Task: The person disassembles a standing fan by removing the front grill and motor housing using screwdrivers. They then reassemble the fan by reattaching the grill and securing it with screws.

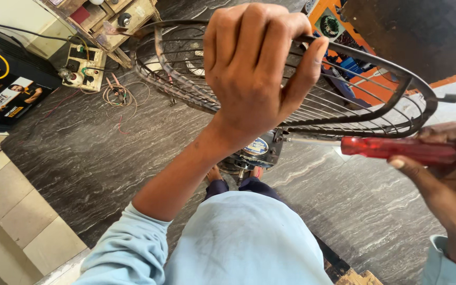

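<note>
My left hand grips the top rim of a dark wire fan guard, which stands upright over the floor. Below the guard sits the fan's motor housing with a round blue label. My right hand holds a screwdriver with a red see-through handle; its metal shaft points left toward the motor, just under the guard's lower rim. My light blue sleeves and shirt fill the lower part of the view.
Dark marbled floor lies all around. A wooden board with switches and sockets and loose coiled wires sit at upper left. A black printed box is at far left. Orange packaging with fan parts lies behind the guard.
</note>
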